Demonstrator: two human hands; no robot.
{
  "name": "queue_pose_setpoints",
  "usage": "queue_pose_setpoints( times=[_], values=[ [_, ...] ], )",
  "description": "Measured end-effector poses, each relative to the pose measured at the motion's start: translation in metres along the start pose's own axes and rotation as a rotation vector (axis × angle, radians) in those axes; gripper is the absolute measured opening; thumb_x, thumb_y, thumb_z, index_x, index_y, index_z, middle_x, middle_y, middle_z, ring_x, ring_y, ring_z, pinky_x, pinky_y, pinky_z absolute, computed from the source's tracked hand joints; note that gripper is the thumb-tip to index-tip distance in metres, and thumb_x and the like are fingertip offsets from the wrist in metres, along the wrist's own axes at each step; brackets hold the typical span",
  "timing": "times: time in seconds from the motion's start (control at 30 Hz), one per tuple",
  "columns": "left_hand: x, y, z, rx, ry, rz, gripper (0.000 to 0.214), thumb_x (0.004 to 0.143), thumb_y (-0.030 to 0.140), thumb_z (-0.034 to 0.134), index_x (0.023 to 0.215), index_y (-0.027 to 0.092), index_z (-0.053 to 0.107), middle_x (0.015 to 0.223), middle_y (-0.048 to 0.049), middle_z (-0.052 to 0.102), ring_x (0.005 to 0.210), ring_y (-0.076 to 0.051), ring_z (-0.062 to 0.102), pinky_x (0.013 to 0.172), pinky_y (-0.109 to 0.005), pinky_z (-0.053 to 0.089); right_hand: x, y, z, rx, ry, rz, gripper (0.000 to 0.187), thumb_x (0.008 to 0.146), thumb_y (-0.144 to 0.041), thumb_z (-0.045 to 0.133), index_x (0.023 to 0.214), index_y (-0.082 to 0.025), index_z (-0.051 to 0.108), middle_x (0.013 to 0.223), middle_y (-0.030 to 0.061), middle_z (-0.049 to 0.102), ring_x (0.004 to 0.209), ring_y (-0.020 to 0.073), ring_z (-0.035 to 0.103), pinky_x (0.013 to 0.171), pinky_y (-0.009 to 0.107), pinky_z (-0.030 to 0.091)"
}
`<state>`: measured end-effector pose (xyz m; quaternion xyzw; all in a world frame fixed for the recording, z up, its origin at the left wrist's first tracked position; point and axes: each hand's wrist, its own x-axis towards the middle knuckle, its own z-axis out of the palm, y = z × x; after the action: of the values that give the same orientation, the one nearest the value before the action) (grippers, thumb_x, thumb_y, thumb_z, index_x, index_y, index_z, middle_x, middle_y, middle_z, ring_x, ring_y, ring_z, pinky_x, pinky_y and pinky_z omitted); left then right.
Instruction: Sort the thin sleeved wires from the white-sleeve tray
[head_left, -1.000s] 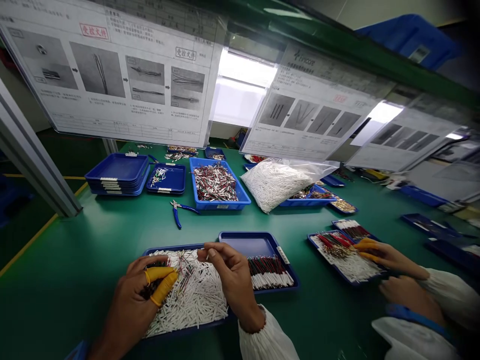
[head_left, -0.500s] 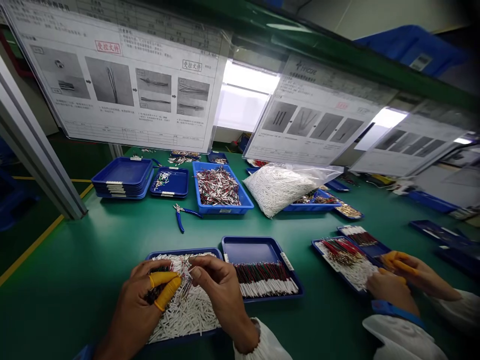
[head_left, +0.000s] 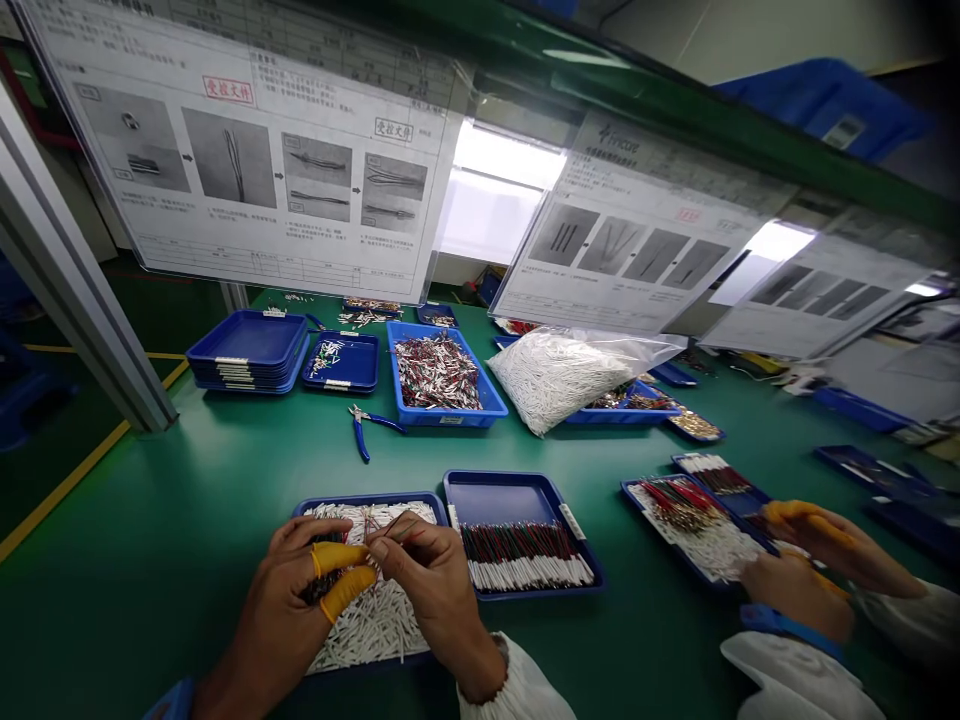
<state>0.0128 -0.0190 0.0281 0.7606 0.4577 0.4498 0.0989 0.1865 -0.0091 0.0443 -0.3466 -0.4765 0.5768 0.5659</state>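
Note:
My left hand [head_left: 300,600], with yellow finger cots on thumb and forefinger, is closed round a small bundle of thin red and green wires [head_left: 322,585]. My right hand [head_left: 431,580] pinches the ends of those wires [head_left: 390,535] right beside the left thumb. Both hands hover over a blue tray [head_left: 360,500] heaped with short white tubes [head_left: 375,625]. To the right lies a second blue tray [head_left: 499,495] with a neat row of wires fitted with white tubes [head_left: 525,560].
Farther back stand a blue bin of loose wires [head_left: 439,372], stacked blue trays [head_left: 244,350], blue-handled pliers [head_left: 367,425] and a clear bag of white tubes [head_left: 562,372]. At the right a co-worker's hands [head_left: 802,560] work over more trays. Instruction sheets [head_left: 255,160] hang overhead.
My right hand has moved left and down to meet my left hand, and now pinches the wire ends. The view has shifted slightly; the co-worker's hands have drawn back from their tray.

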Motion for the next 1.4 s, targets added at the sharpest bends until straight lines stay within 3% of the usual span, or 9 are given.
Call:
queue_pose_setpoints(
  times=[0.17,0.33,0.43,0.6,0.77,0.9,1.07,1.2,1.4],
  values=[
    [0.000,0.003,-0.001,-0.004,0.014,0.004,0.013,0.087,0.045,0.070,0.093,0.035,0.077,0.102,-0.0007,0.077,0.098,-0.023,0.071,0.080,-0.039,0.058,0.000,-0.001,-0.002,0.011,0.023,0.019,0.023,0.078,-0.031,0.083,0.059,-0.020,0.074,0.067,0.0014,0.065,0.068,0.0152,0.059,0.066,0.027,0.049],
    [-0.001,0.005,-0.004,-0.033,0.014,0.026,0.008,0.089,0.035,0.068,0.091,0.034,0.076,0.099,0.0004,0.077,0.097,-0.022,0.070,0.082,-0.039,0.056,0.000,-0.001,0.002,0.066,-0.030,0.103,0.015,0.073,-0.031,0.087,0.070,-0.020,0.078,0.067,-0.0001,0.066,0.061,0.0122,0.056,0.059,0.024,0.046],
    [-0.001,0.004,-0.003,-0.035,0.024,0.023,0.007,0.089,0.034,0.069,0.089,0.033,0.076,0.098,0.0003,0.077,0.097,-0.022,0.071,0.084,-0.039,0.055,0.000,-0.001,0.001,0.051,-0.035,0.099,0.017,0.072,-0.032,0.088,0.069,-0.019,0.077,0.066,-0.0006,0.065,0.060,0.0111,0.055,0.058,0.023,0.046],
    [0.001,0.004,-0.003,-0.026,0.081,-0.026,0.011,0.088,0.039,0.068,0.088,0.032,0.077,0.097,-0.0014,0.077,0.091,-0.022,0.072,0.086,-0.040,0.055,0.000,0.002,-0.004,0.028,0.008,0.091,0.025,0.078,-0.042,0.082,0.086,-0.018,0.078,0.077,0.0020,0.069,0.056,0.0111,0.057,0.056,0.026,0.049],
    [0.000,0.004,-0.003,-0.017,0.090,-0.022,0.009,0.087,0.036,0.070,0.090,0.032,0.077,0.098,-0.0011,0.077,0.092,-0.022,0.072,0.090,-0.041,0.053,-0.002,0.004,-0.001,-0.021,0.071,0.085,0.022,0.071,-0.035,0.088,0.064,-0.018,0.076,0.061,0.0008,0.066,0.057,0.0133,0.057,0.055,0.025,0.047],
    [-0.001,0.003,-0.003,-0.016,0.092,0.025,0.008,0.087,0.032,0.070,0.092,0.032,0.076,0.098,-0.0001,0.078,0.092,-0.021,0.073,0.094,-0.042,0.051,-0.004,0.004,0.005,-0.051,0.088,0.049,0.024,0.068,-0.032,0.089,0.054,-0.020,0.074,0.061,0.0016,0.068,0.062,0.0162,0.059,0.058,0.027,0.049],
    [0.001,0.006,-0.006,-0.014,0.087,0.054,0.007,0.087,0.031,0.070,0.091,0.032,0.075,0.095,0.0013,0.078,0.091,-0.021,0.073,0.092,-0.041,0.051,-0.004,0.003,0.005,-0.061,0.099,0.028,0.022,0.068,-0.032,0.089,0.054,-0.020,0.075,0.061,0.0015,0.068,0.064,0.0164,0.060,0.061,0.027,0.050],
    [0.001,0.007,-0.006,-0.028,0.084,0.027,0.007,0.087,0.030,0.070,0.091,0.032,0.075,0.098,0.0007,0.078,0.094,-0.021,0.073,0.091,-0.040,0.051,-0.004,0.003,0.003,-0.012,0.119,0.065,0.019,0.064,-0.034,0.091,0.068,-0.020,0.079,0.067,0.0010,0.071,0.058,0.0135,0.058,0.056,0.026,0.048],
    [-0.001,0.003,-0.003,0.030,0.075,0.035,0.010,0.087,0.033,0.071,0.096,0.032,0.074,0.099,0.0012,0.078,0.092,-0.022,0.073,0.093,-0.043,0.048,-0.004,0.002,0.004,-0.087,0.141,0.006,0.022,0.073,-0.038,0.085,0.066,-0.019,0.077,0.057,0.0001,0.064,0.056,0.0134,0.056,0.055,0.026,0.046]
  ],
)
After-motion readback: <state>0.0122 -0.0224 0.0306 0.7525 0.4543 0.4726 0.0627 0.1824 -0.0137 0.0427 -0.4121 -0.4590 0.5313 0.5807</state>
